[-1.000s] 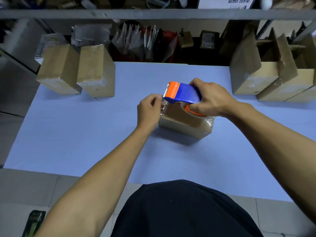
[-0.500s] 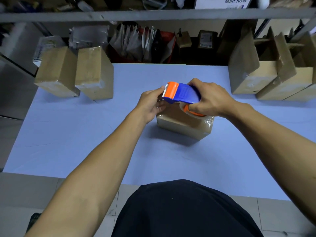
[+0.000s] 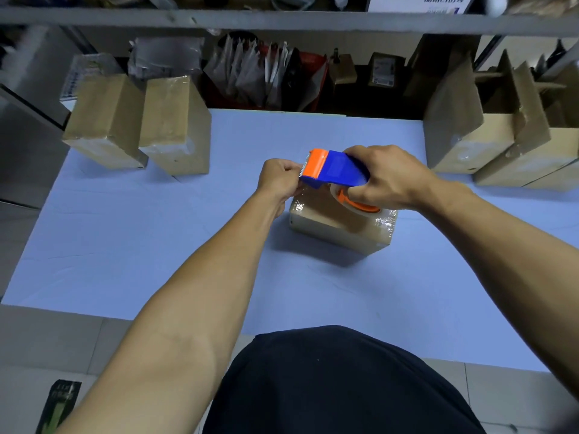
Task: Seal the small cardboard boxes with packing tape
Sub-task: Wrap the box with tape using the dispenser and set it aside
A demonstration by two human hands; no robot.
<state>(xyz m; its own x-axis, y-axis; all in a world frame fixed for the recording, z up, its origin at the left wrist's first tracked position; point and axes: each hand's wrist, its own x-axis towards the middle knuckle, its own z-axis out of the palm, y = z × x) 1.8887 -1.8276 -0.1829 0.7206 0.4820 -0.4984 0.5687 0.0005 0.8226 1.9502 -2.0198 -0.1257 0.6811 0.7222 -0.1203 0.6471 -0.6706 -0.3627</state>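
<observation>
Box: small cardboard box (image 3: 340, 227) is sitting near the middle of the blue table (image 3: 156, 245), glossy tape already showing on its top and right edge.
Tape dispenser: blue and orange tape dispenser (image 3: 332, 169) is hovering just above the box's far left part, toothed orange end pointing left.
Right hand: right hand (image 3: 388, 177) is gripping the dispenser, fingers curled round its body and roll.
Left hand: left hand (image 3: 280, 180) is pinching at the dispenser's toothed end with curled fingers; the tape itself is too clear to make out there.
Far left: two taped boxes (image 3: 141, 123) are standing side by side.
Far right: open boxes (image 3: 501, 136) are waiting with flaps up.
</observation>
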